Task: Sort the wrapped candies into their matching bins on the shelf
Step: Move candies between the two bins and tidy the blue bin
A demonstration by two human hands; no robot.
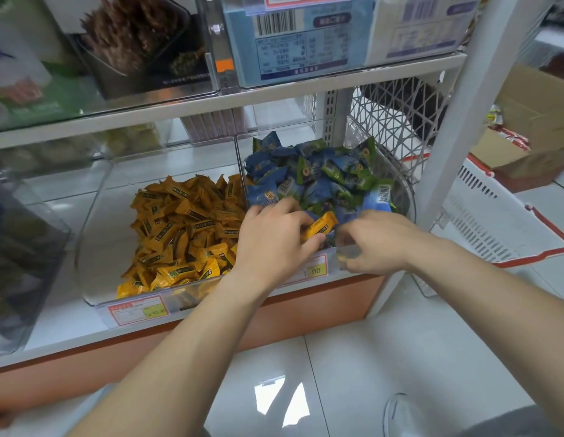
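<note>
Here, the left hand (274, 244) pinches a yellow candy (320, 227) over the blue-and-green candies (321, 178) in the right bin (408, 197). The right hand (378, 244) curls beside it, its grasp indiscernible.

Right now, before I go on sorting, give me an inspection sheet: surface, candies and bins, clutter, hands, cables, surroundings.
Surface: white shelf, carrying clear bins side by side.
Job's things: orange candies in the left bin; blue and green candies in the right bin; one stray orange candy over the right bin.
Clutter: price tags on both bin fronts.
Hands: left hand pinches the orange candy; right hand at the right bin's front edge, fingers curled, any hold unclear.
Cables: nothing seen.
Surroundings: white basket and cardboard box to the right; tiled floor below.
</note>
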